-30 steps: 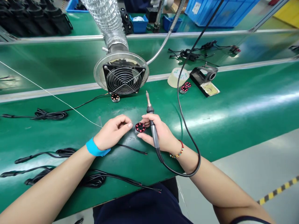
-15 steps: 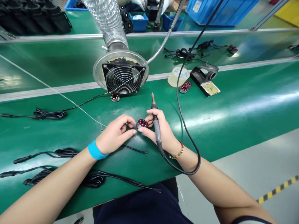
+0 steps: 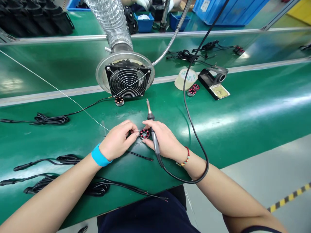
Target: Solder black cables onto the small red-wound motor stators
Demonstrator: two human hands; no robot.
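My left hand (image 3: 118, 139), a blue band at its wrist, pinches a thin solder wire (image 3: 97, 121) that runs in from the upper left. The wire's end reaches the left edge of a small round motor stator (image 3: 144, 130) with red-and-black windings. Thumb and fingers of my right hand (image 3: 167, 139) steady this stator, its ring face turned up. The same hand also holds a soldering iron (image 3: 155, 142), the tip pointing away from me, beyond the stator and apart from it. From the iron's handle a black cord (image 3: 175, 178) loops over my right forearm.
A fume fan (image 3: 130, 82) on a foil duct hangs ahead, with another stator (image 3: 119, 101) beneath it. An iron stand (image 3: 215, 81), a pale dish (image 3: 186, 79) and more stators (image 3: 193, 90) are farther right. Black cables (image 3: 97, 189) lie at the left. A co-worker's gloved hands (image 3: 145, 4) show beyond.
My right hand has shifted slightly left, and the soldering iron's tip has swung left. The stator has tilted so that its face shows more fully. My left hand has barely moved.
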